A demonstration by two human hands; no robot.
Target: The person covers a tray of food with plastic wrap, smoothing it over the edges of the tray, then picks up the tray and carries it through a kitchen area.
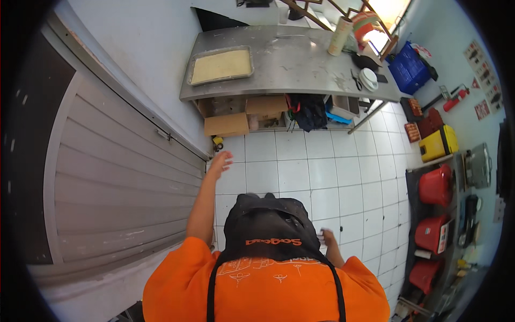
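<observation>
My left hand (220, 163) is held out ahead of me at the left, fingers loosely apart and nothing in them. It hangs over the tiled floor, short of the steel table (289, 75). Lower down by my right side, my right hand (328, 236) is small and blurred beside my black apron (271, 222). Its fingers are too unclear to read. On the table's left end sits a shallow metal tray (191, 81) with a flat pale yellow layer (221, 65) in it. Both hands are apart from the table and the tray.
A plastic wrap roll (340, 36), scissors (357, 80) and white lids (368, 78) occupy the table's right end. Open cardboard boxes (228, 124) sit underneath. A grey shutter door (107, 172) runs along the left; red bins (435, 185) and a yellow case (439, 144) line the right.
</observation>
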